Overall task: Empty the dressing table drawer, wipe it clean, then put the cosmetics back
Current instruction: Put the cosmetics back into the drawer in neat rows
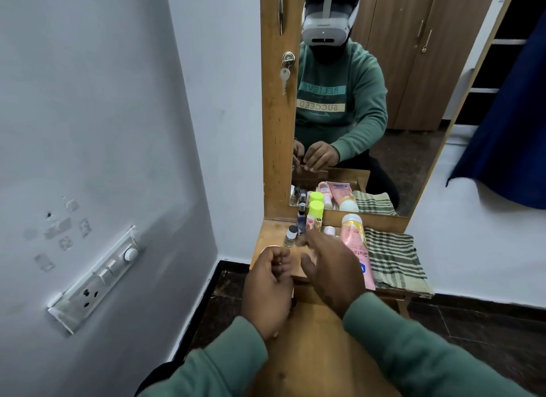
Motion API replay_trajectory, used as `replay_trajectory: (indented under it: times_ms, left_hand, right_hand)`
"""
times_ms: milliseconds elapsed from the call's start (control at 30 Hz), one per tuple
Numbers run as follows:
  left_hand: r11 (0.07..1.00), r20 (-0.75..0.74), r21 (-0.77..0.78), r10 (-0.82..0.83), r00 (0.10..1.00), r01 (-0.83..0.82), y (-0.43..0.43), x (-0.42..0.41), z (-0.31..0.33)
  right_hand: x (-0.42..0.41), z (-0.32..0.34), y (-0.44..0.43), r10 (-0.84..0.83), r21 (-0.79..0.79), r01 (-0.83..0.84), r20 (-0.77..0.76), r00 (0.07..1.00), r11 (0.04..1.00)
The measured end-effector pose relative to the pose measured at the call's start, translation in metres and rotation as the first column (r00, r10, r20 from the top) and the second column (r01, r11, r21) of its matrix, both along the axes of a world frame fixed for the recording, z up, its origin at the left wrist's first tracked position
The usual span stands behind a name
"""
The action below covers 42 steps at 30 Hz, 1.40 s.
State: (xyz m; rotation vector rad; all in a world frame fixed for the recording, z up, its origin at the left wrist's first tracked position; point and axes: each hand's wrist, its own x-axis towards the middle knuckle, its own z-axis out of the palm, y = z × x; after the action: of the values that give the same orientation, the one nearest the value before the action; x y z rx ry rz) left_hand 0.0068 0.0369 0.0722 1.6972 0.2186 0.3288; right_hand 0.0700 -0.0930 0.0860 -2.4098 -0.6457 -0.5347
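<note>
On the dressing table top (pixel 270 234) stand several cosmetics: a small grey-capped bottle (pixel 291 235), a dark blue bottle (pixel 301 218) and a lime-capped bottle (pixel 315 212). A pink tube (pixel 353 243) lies next to them. My right hand (pixel 331 269) stretches over the top with straight fingers, its tips close to the bottles, holding nothing. To its left my left hand (pixel 269 287) hovers at the table's front edge with curled fingers, and I see nothing in it. The open wooden drawer (pixel 310 352) lies below my forearms, its visible floor bare.
A folded checked cloth (pixel 393 260) lies on the right of the table top, beside the tube. The mirror (pixel 384 116) stands behind the cosmetics. A wall with a switch panel (pixel 97 278) is close on the left. Dark floor surrounds the table.
</note>
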Motion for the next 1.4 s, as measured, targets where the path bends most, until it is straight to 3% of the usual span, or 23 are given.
replay_trajectory:
  times_ms: [200, 500, 700, 867, 1133, 1300, 1400]
  left_hand:
    - [0.997, -0.027, 0.06, 0.058, 0.998, -0.056, 0.024, 0.043, 0.017]
    - [0.998, -0.056, 0.024, 0.063, 0.996, -0.062, 0.032, 0.052, -0.001]
    - [0.997, -0.028, 0.046, 0.068, 0.997, -0.066, 0.035, 0.049, 0.002]
    - [0.994, 0.022, 0.091, 0.055, 0.998, -0.057, 0.029, 0.029, 0.008]
    - [0.997, -0.052, 0.065, -0.039, 0.998, 0.042, 0.0, -0.031, -0.023]
    - [0.995, -0.205, 0.026, -0.088, 0.975, 0.095, -0.02, -0.062, -0.056]
    - [0.992, -0.306, -0.055, -0.122, 0.944, 0.11, -0.025, -0.062, -0.069]
  right_hand:
    - [0.07, 0.033, 0.022, 0.031, -0.351, -0.014, 0.04, 0.999, 0.936]
    - [0.098, 0.03, 0.037, 0.226, -0.584, -0.149, 0.061, 0.972, 0.798]
    - [0.09, 0.04, 0.04, 0.276, -0.517, -0.197, 0.08, 0.958, 0.833]
    - [0.061, 0.056, 0.028, 0.26, -0.372, -0.227, 0.041, 0.965, 0.9]
    - [-0.015, 0.017, -0.011, 0.125, -0.136, -0.175, -0.315, 0.941, 0.975]
    - [-0.043, -0.03, -0.023, 0.064, -0.108, -0.138, -0.511, 0.857, 0.985]
    - [-0.048, -0.054, -0.019, 0.021, -0.107, -0.093, -0.545, 0.838, 0.99]
